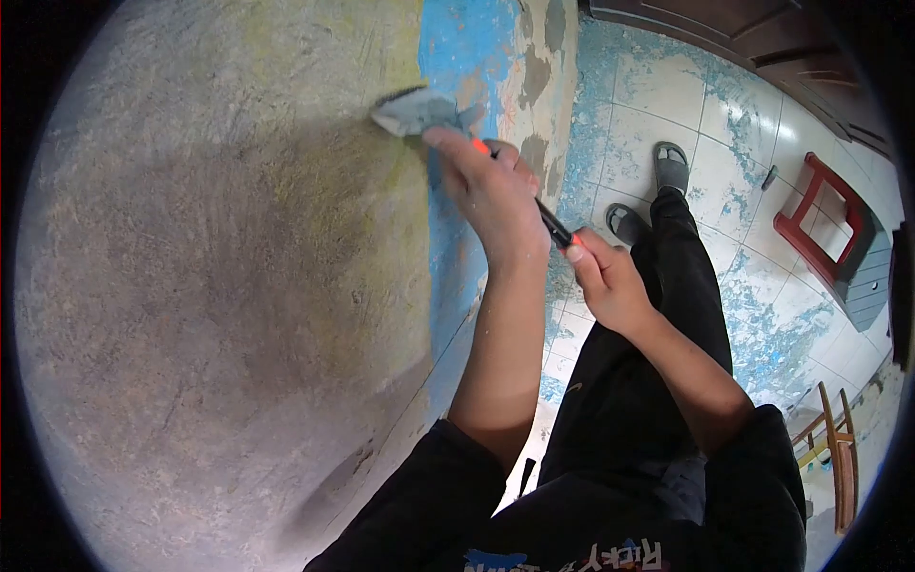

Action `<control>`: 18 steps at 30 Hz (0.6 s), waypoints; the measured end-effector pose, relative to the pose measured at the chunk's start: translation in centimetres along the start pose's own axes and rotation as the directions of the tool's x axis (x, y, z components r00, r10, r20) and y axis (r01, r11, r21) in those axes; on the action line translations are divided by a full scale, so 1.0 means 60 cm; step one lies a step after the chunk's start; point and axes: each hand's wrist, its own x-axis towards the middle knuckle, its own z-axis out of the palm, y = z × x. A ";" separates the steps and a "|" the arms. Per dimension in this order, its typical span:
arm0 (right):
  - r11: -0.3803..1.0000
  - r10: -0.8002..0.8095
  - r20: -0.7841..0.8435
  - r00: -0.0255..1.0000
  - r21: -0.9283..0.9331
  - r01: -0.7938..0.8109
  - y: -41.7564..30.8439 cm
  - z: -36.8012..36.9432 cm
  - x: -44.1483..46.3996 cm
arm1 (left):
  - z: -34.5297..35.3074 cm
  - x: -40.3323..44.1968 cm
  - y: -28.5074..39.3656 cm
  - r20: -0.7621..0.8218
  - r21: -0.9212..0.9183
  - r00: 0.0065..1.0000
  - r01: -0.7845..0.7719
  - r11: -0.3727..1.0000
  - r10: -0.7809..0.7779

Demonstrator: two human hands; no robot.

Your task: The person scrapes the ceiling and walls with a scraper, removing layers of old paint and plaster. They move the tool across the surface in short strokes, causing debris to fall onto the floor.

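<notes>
Holding scraper [410, 112] by blue paint's edge [422, 52], hands [498, 195] apart

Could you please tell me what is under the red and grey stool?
Through the opening in the stool's red frame, light tiled floor can be seen. Whatever lies directly beneath its grey part is covered, so I cannot tell.

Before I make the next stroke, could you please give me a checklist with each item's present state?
1. Left grip closed around the tool, near its blade: ok.
2. Right grip on the black handle, farther from the blade: ok.
3. Blade edge fully against the wall: cannot tell.
4. Sandals apart from the stool: ok.
5. Floor free of blue residue: not ok.
</notes>
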 end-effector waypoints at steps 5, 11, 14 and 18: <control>1.000 -0.015 0.001 1.000 -0.008 0.015 0.002 -0.002 -0.008 | -0.005 -0.013 0.003 -0.013 -0.013 1.000 0.013 1.000 -0.013; 1.000 0.012 0.011 1.000 0.011 -0.013 -0.012 -0.006 -0.010 | 0.006 -0.011 0.013 -0.004 -0.016 1.000 0.014 1.000 -0.014; 0.999 0.027 0.012 1.000 0.016 -0.027 -0.021 -0.015 0.002 | 0.017 -0.004 0.015 0.018 -0.013 1.000 -0.021 1.000 0.021; 1.000 -0.001 0.050 0.999 0.012 0.001 -0.008 -0.017 -0.014 | 0.000 -0.022 0.005 -0.031 -0.017 0.999 0.008 1.000 -0.008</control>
